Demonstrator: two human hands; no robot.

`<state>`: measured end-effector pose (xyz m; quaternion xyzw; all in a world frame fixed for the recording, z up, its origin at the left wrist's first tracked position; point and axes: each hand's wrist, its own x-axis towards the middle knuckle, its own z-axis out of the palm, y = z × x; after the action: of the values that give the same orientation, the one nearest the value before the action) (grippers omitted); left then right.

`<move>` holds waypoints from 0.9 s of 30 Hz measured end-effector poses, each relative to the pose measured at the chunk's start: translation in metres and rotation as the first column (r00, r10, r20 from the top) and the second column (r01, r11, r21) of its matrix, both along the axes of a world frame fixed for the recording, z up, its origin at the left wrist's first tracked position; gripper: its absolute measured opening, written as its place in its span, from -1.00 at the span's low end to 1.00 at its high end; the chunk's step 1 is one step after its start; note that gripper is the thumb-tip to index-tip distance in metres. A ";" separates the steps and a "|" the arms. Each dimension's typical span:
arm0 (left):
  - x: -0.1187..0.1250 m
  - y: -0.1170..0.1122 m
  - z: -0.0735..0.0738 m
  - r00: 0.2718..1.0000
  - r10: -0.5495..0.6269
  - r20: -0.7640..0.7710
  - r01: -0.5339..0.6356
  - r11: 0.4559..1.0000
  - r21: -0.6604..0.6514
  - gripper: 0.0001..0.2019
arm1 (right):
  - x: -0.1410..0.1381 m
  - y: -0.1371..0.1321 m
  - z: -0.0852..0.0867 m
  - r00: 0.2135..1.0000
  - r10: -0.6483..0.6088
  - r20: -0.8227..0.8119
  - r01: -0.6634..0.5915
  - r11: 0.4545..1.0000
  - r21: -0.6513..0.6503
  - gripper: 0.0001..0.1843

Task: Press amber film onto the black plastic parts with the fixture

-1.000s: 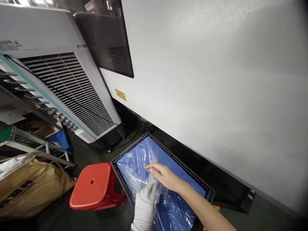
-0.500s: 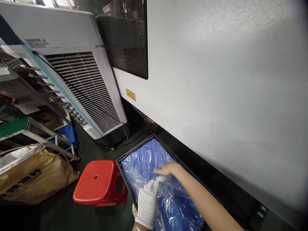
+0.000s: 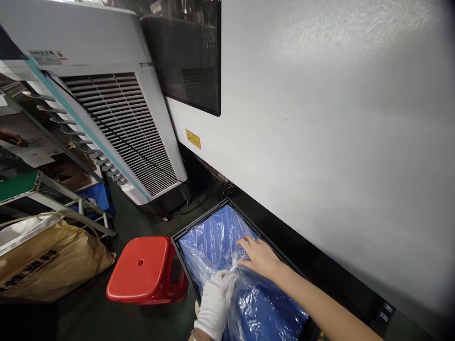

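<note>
A black crate (image 3: 199,220) on the floor is lined with a clear plastic bag (image 3: 216,241) over a blue inside. My left hand (image 3: 215,303), in a white glove, is closed on a bunch of the plastic at the crate's near left side. My bare right hand (image 3: 259,255) lies on the plastic just right of it, fingers spread and pressing the film down toward the crate's middle.
A large white machine housing (image 3: 320,118) rises right behind the crate. A red plastic stool (image 3: 142,270) stands just left of the crate. A louvred white unit (image 3: 117,128) leans at the left, with a metal rack (image 3: 53,199) and a brown paper sack (image 3: 46,265) below.
The camera view shifted slightly. My right hand moved from pinching the plastic to lying flat on it, a little to the right. My gloved left hand stayed gripping the plastic.
</note>
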<state>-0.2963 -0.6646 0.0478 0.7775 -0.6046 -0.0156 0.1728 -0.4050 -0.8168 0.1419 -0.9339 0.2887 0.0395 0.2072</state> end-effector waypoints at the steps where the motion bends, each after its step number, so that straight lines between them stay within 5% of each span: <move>1: 0.002 0.000 0.001 1.000 -0.014 0.019 0.013 1.000 0.017 -0.73 | -0.003 0.001 0.001 1.000 -0.013 0.004 0.013 1.000 -0.006 -0.64; 4: 0.001 -0.002 0.000 0.995 -0.026 0.092 0.020 0.998 0.061 -0.76 | -0.009 0.003 0.003 1.000 -0.013 0.007 0.013 1.000 0.026 -0.76; 10: -0.012 -0.004 -0.021 0.969 0.047 0.242 -0.044 0.999 -0.016 -0.69 | 0.001 -0.008 -0.009 0.986 -0.142 -0.085 0.154 0.976 0.154 -0.35; 17: -0.010 -0.004 -0.033 0.953 0.116 0.279 -0.096 0.992 -0.084 -0.55 | 0.010 -0.011 -0.022 0.976 -0.188 0.112 0.158 0.960 0.230 -0.82; 21: -0.014 -0.007 -0.028 0.968 0.110 0.224 -0.088 0.990 -0.107 -0.67 | 0.004 -0.005 -0.014 0.957 -0.185 0.225 0.154 0.977 0.147 -0.83; 27: -0.023 -0.017 -0.022 0.982 0.076 0.174 -0.059 0.993 -0.105 -0.81 | -0.006 -0.012 0.006 0.976 -0.165 0.144 0.143 0.978 0.152 -0.83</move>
<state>-0.3198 -0.6815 0.0258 0.7862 -0.5909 0.0898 0.1569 -0.4110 -0.8288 0.1479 -0.8920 0.3398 -0.0293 0.2968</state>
